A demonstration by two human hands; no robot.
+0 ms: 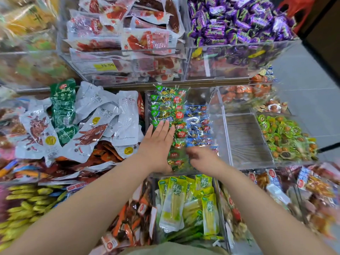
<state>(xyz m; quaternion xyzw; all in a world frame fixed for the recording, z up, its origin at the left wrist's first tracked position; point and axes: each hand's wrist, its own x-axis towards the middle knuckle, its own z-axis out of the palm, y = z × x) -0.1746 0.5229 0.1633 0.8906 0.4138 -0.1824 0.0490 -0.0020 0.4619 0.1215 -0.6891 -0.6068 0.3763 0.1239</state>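
Observation:
A clear plastic bin (215, 107) in the middle of the snack display holds a row of green snack packets (169, 105) on its left and a row of blue snack packets (197, 126) on its right. My left hand (158, 144) lies flat with straight fingers on the left side of the green row. My right hand (202, 159) is at the near end of the blue row, fingers curled down among the packets. Motion blur hides whether it holds one.
An empty clear bin (246, 138) stands right of the hands, then green round snacks (287, 138). White and green pouches (92, 122) pile up on the left. Yellow-green vacuum packs (184, 201) fill the bin below. Purple candies (239, 21) and red packs (128, 34) sit above.

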